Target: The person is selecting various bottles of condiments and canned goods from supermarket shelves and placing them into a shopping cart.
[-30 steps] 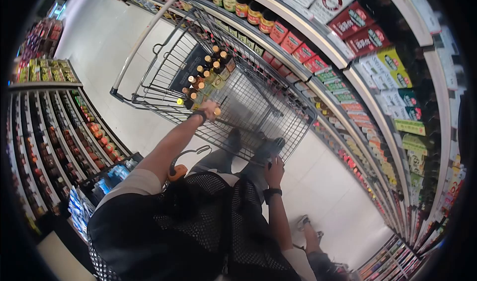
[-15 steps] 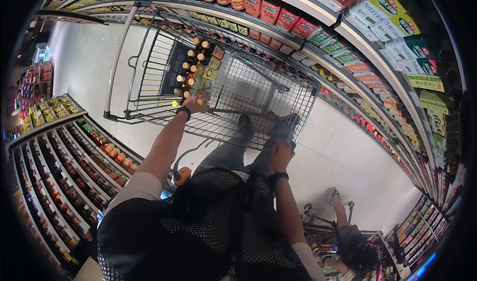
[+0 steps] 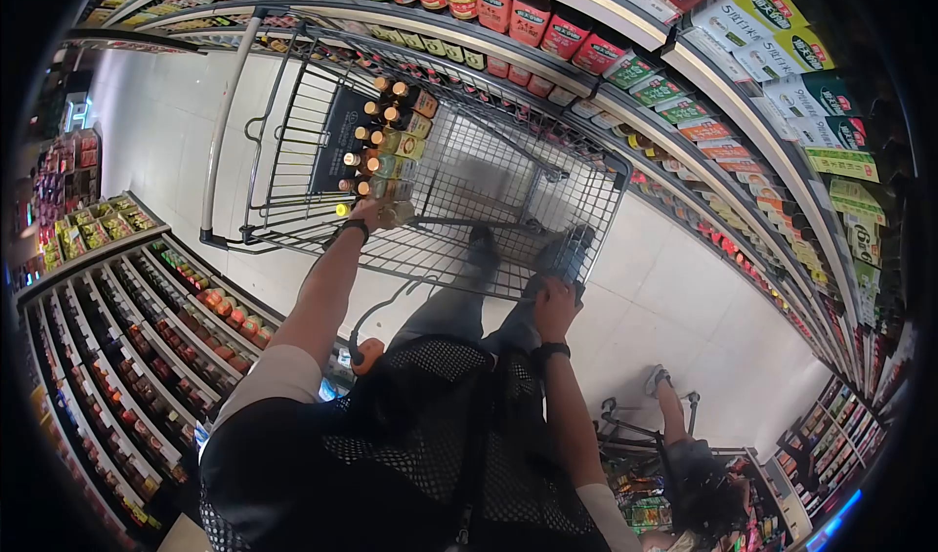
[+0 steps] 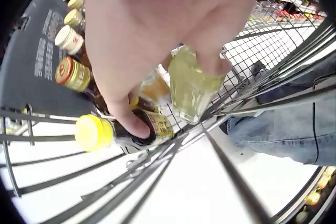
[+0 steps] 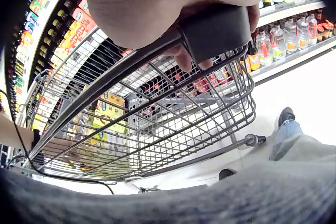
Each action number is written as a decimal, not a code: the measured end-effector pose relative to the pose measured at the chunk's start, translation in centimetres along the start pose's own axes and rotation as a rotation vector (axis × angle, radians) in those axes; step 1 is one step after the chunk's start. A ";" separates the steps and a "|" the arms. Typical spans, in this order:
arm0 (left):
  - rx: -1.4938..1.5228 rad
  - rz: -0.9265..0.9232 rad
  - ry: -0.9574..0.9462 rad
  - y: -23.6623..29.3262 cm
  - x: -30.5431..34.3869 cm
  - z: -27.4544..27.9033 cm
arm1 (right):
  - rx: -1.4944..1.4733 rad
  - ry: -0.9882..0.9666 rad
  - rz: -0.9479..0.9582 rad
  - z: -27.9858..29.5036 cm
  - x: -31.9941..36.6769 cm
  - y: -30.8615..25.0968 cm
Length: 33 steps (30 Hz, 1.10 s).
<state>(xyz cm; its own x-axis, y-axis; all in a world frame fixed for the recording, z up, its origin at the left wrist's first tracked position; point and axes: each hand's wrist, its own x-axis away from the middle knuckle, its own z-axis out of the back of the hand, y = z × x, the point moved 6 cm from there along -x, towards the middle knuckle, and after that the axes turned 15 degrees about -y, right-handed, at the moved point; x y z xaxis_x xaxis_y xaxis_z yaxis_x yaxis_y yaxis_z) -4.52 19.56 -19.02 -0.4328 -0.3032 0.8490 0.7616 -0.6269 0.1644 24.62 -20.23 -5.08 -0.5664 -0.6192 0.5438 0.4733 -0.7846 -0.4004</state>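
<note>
My left hand (image 3: pixel 367 214) reaches into the shopping cart (image 3: pixel 234 112), at the near end of a group of bottles (image 3: pixel 410 147). In the left wrist view its fingers curl round a bottle of pale yellow-green liquid (image 4: pixel 191 90), whose neck the hand hides. The thumb lies against a dark bottle with a yellow cap (image 4: pixel 94 132). Other bottles (image 4: pixel 73 74) stand beside a grey panel. My right hand (image 3: pixel 555 308) grips the cart's near corner; the right wrist view shows its fingers wrapped round the black corner piece (image 5: pixel 218 35).
Shelves of packed sauces and boxes (image 3: pixel 684 127) curve along the cart's far side. Another shelf unit (image 3: pixel 117 357) stands at left. A person (image 3: pixel 694 474) with another cart (image 3: pixel 752 454) is behind at right. An orange item with a cord (image 3: pixel 367 357) hangs at my side.
The head view has turned, and the person behind shows more. My left hand has lowered the bottle beside the yellow-capped one; its cap, visible earlier, is now hidden. My right hand stays at the cart corner.
</note>
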 end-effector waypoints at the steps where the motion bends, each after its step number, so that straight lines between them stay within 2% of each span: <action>1: -0.122 0.030 -0.015 -0.1 0.1 -0.4 | 0.002 -0.002 0.001 -0.1 0.1 0.1; 3: -0.103 0.003 0.006 -0.3 0.8 -0.8 | -0.007 -0.008 -0.002 -0.1 0.1 0.1; 6: -0.091 0.022 -0.082 -1.2 0.9 -1.5 | 0.007 -0.011 -0.013 -0.1 0.4 -0.2; 8: -0.117 0.090 -0.080 -2.5 -0.2 -1.6 | 0.026 -0.005 -0.020 0.2 0.4 -0.5; 13: -0.059 0.173 -0.126 0.1 2.2 2.0 | 0.043 0.012 -0.010 0.2 0.0 -0.1; 15: 0.010 -0.006 -0.170 0.8 2.6 2.4 | 0.024 0.048 0.014 -0.2 0.1 0.0; 16: 0.009 -0.005 -0.170 2.2 3.7 3.8 | 0.023 0.048 0.014 0.1 0.2 -0.2; 18: 0.442 0.177 -0.314 3.8 5.4 5.0 | 0.060 0.051 -0.012 0.3 0.5 -0.2; 19: 0.441 0.178 -0.314 3.4 4.9 4.7 | 0.058 0.051 -0.012 0.3 0.4 -0.1; 21: 0.151 0.143 -0.140 2.9 3.6 4.9 | 0.051 0.047 -0.005 0.1 0.3 0.1; 22: 0.150 0.144 -0.140 2.6 3.3 4.2 | 0.050 0.047 -0.005 0.1 0.2 0.1; 24: -0.070 0.071 0.201 2.9 3.4 4.8 | 0.041 0.020 -0.007 -0.2 -0.1 0.2; 28: -0.012 0.082 0.252 2.4 1.6 3.7 | 0.058 0.028 -0.018 -0.4 -0.6 0.4; 33: -0.083 0.180 0.191 1.6 1.3 2.9 | 0.014 0.015 -0.015 -0.8 -0.8 0.8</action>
<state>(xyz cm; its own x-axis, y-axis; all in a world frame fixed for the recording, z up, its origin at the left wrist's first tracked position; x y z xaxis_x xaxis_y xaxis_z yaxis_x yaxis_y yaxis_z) -2.42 20.22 -16.24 -0.3830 -0.5398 0.7496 0.7955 -0.6052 -0.0293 24.90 -20.36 -6.36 -0.5834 -0.6081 0.5384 0.4744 -0.7932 -0.3818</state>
